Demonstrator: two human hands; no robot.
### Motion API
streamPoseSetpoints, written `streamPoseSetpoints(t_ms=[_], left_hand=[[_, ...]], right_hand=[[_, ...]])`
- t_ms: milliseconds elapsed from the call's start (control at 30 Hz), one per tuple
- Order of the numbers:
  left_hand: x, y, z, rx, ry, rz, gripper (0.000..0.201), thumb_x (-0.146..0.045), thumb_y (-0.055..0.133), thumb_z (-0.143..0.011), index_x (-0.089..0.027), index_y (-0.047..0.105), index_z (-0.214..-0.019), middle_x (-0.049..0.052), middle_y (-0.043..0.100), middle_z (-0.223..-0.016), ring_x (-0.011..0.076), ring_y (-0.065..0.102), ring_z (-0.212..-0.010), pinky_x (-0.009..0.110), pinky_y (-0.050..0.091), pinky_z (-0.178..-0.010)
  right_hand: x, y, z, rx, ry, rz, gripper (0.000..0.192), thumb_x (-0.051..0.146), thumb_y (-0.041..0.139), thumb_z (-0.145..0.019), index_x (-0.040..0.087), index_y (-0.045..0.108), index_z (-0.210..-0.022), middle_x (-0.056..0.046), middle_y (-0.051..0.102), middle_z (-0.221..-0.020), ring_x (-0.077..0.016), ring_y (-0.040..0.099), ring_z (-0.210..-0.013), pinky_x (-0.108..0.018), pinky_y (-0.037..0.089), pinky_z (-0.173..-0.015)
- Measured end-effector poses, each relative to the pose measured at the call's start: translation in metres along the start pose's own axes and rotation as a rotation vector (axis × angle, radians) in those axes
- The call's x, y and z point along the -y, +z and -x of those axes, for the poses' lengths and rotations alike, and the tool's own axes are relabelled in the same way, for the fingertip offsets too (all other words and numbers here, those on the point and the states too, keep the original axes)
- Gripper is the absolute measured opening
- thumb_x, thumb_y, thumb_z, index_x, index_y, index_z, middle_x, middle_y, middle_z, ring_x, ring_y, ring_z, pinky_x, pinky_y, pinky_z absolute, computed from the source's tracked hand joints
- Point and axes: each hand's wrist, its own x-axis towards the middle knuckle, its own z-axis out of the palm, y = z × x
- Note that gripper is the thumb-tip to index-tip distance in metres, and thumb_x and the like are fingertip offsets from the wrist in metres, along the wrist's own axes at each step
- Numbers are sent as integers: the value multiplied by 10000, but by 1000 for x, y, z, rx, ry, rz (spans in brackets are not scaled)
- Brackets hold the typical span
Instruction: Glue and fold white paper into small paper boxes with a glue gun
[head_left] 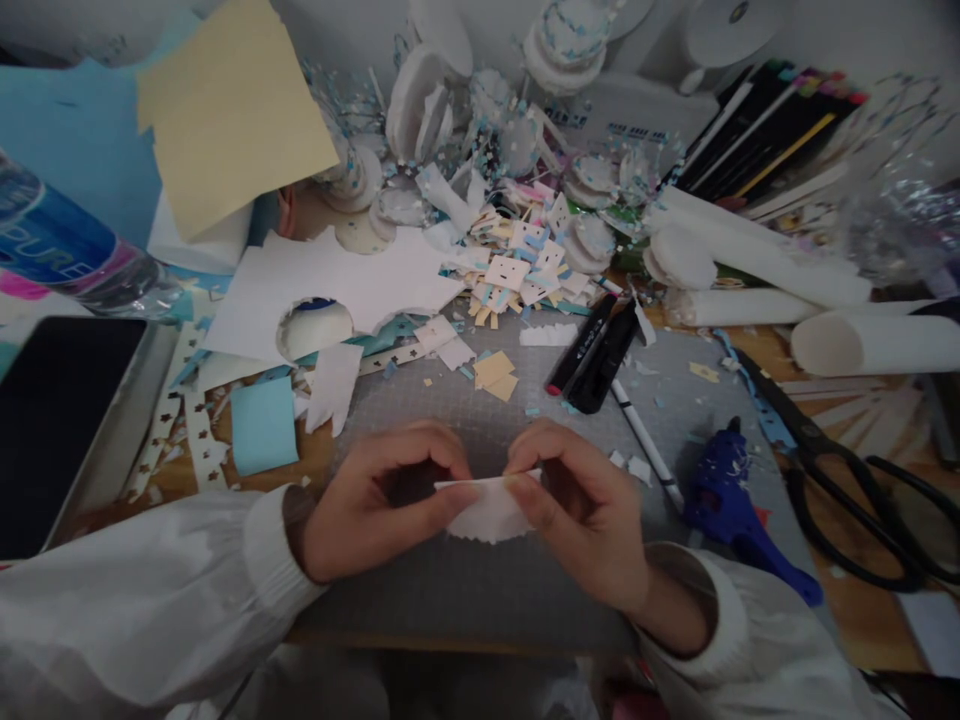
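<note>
Fingers (450, 497) of the left hand (367, 510) and fingers (525, 490) of the right hand (581, 515) pinch one small white paper piece (487, 510) from either side, thumbs on top, each hand closed narrow on its end. The paper has a scalloped lower edge and is held just above the grey cutting mat (480, 590), near the front edge of the worktop (870, 610). Both wrists wear white sleeves (150, 590).

Just right of the right hand lies a blue glue gun (731, 500), its nozzle pointing away from the person. Beside it, farther right, black scissors (847, 480) lie open on the wood. A white pen (645, 440) lies slanted between the right hand and the glue gun, and two black markers (596, 350) rest at the mat's far side. Small tan squares (496, 373) and paper scraps dot the mat beyond the hands.

Left of the mat sits a light blue square (262, 423), next to strips punched with stars (180, 420). A dark tablet (52, 420) lies at the far left, with a bottle (67, 250) on its side behind it. A white sheet (345, 285) with a round hole cut in it lies beyond the blue square, and a yellow sheet (232, 110) leans above it. White paper rolls (765, 275) lie at the right rear, near a row of coloured pens (772, 125). A heap of paper cutouts (517, 270) fills the middle rear.
</note>
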Motion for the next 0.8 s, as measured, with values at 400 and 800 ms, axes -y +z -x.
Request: streamPoseSetpoints(t_ms=[400,800], left_hand=[[-1,1,-2,-26,-22,28,128,-217,607,-859,-159,633,-748,39,614,-741,139,580,-688,252,475,-627],[-2,3,0,-21,-55,-86,113,-208,613,-836,-154,607,-737,28,612,-692,123,554,-622,230,457,-566]], right_hand=[[2,-1,-7,-22,264,-154,49,258,602,-844,214,584,-835,27,535,-700,-86,505,-585,-181,421,-473],[4,6,-8,45,155,-33,49,228,607,-848,206,607,-804,20,569,-716,-98,538,-647,-213,447,-554]])
